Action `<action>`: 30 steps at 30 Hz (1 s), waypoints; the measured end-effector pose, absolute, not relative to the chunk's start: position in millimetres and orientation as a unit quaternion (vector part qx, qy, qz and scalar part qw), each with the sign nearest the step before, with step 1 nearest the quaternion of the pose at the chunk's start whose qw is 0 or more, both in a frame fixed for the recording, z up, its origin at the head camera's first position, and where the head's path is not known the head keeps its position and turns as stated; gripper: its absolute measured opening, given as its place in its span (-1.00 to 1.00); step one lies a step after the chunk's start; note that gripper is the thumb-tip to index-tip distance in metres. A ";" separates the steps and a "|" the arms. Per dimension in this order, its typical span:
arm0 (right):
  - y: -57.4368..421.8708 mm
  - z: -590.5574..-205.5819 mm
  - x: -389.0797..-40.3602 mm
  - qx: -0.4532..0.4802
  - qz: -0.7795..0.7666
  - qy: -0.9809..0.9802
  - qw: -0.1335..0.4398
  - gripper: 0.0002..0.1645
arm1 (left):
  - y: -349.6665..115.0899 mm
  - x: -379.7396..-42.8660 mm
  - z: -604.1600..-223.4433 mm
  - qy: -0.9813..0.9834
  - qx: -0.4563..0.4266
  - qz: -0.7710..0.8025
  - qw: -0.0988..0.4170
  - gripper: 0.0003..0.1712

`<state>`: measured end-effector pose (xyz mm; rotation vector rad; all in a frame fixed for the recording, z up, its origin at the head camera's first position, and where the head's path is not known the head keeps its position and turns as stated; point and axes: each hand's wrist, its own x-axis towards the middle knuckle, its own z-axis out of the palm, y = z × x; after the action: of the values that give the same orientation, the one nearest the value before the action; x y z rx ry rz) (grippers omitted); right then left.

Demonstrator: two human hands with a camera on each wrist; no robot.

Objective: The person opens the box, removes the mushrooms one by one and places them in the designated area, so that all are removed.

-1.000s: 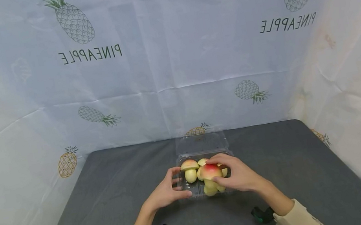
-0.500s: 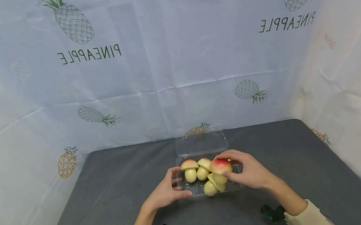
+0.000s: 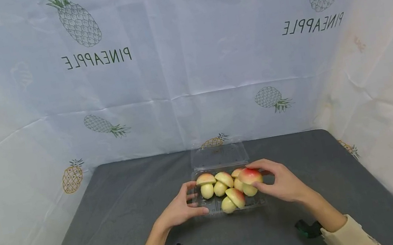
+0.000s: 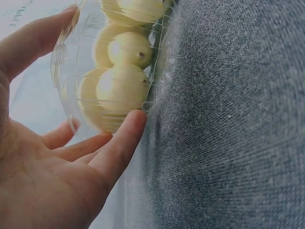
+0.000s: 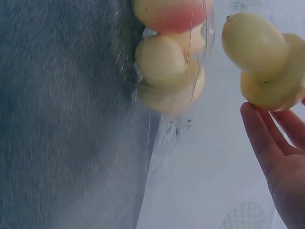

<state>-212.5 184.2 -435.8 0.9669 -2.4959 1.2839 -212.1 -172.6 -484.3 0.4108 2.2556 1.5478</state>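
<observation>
One held mushroom-shaped piece [image 3: 250, 177] slants, stem [image 3: 250, 190] downward.

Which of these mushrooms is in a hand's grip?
The rightmost mushroom, red-topped, pinched by the right hand; the other four mushrooms sit unheld in the clear box.

- The dark grey table [image 3: 138, 193] has a finely woven, cloth-like surface and two rounded far corners.
- A clear plastic container [image 3: 211, 205] stands upright directly on it, near the middle of its width.
- The container's lid [image 3: 219, 156] is open, extending toward the table's far edge.
</observation>
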 end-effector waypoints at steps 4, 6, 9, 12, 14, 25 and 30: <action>193.7 -432.7 -214.6 0.319 0.420 -0.844 0.093 -0.52 | -172.0 -212.9 -483.9 0.801 0.144 0.550 0.187 0.05; 198.0 -429.8 -215.2 0.314 0.412 -0.850 0.095 -0.52 | -171.6 -213.3 -483.9 0.802 0.144 0.550 0.187 0.05; 202.9 -427.1 -216.0 0.308 0.401 -0.857 0.099 -0.50 | -171.0 -213.4 -483.3 0.802 0.142 0.549 0.187 0.05; 206.8 -427.6 -218.5 0.305 0.395 -0.860 0.106 -0.50 | -170.9 -213.3 -482.4 0.802 0.143 0.549 0.187 0.05; 209.6 -428.6 -220.6 0.301 0.395 -0.861 0.110 -0.50 | -170.8 -213.3 -481.9 0.802 0.143 0.550 0.187 0.05; 221.7 -434.0 -232.0 0.273 0.401 -0.868 0.108 -0.49 | -170.5 -212.7 -483.1 0.802 0.143 0.549 0.186 0.05; 225.5 -438.1 -236.6 0.253 0.413 -0.870 0.091 -0.48 | -170.3 -211.9 -482.9 0.802 0.142 0.550 0.186 0.06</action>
<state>-236.6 225.5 -438.1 0.7528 -2.5848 1.2281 -211.9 -170.3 -482.9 0.3998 2.2579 1.5491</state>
